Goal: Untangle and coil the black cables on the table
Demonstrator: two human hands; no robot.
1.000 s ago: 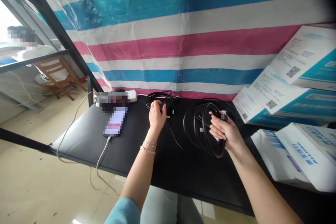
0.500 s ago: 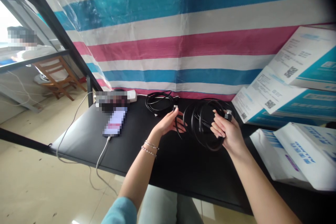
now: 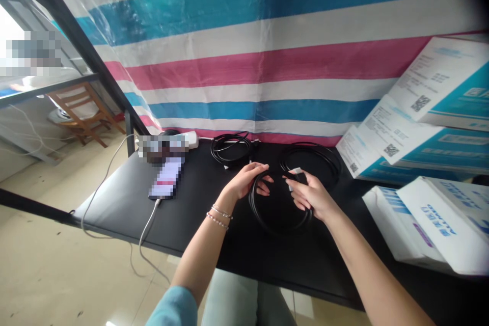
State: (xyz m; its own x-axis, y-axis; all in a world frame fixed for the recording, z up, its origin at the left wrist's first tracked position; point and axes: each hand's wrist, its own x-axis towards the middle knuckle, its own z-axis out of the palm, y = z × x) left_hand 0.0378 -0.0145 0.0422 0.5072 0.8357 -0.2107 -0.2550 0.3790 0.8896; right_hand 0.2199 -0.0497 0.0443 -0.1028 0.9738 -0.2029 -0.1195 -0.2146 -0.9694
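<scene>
Between my two hands hangs a coiled black cable (image 3: 256,214), its loop dipping low over the black table. My left hand (image 3: 247,182) is closed round the left side of the coil, thumb on top. My right hand (image 3: 314,197) grips the coil's right side along with the cable's black plug (image 3: 301,177), which has a pale, silvery tip. Behind my left hand lies a second black cable coil (image 3: 217,155). A third coil (image 3: 334,155) rests on the table beyond my right hand.
A phone (image 3: 168,178) with a white charging cord lies left on the black table (image 3: 214,224), near a white power strip (image 3: 189,140). White-and-blue boxes (image 3: 405,147) and opened cartons (image 3: 431,219) stand right. Striped sheeting (image 3: 260,66) hangs behind. A person sits far left by a wooden chair (image 3: 82,107).
My right hand has moved left and slightly down with the plug, towards my left hand. The loose loops are gathered into one tighter coil, now gripped by both hands.
</scene>
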